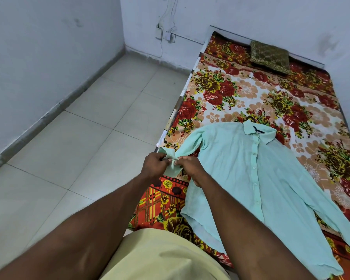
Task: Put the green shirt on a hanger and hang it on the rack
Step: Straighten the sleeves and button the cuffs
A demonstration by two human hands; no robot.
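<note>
A pale green button-up shirt point(249, 172) lies flat and face up on the bed, collar toward the far end. Its left sleeve stretches toward the bed's near left edge. My left hand point(154, 164) and my right hand point(190, 166) meet at that sleeve's cuff point(171, 168), and each pinches the cuff fabric between its fingers. The other sleeve runs down to the lower right of the view. No hanger and no rack appear in the view.
The bed carries a red and orange floral sheet point(251, 93), with a dark olive cushion point(270, 56) at its far end. Pale tiled floor point(79, 138) spreads to the left, bounded by white walls. A wall socket with cables point(164, 33) sits in the corner.
</note>
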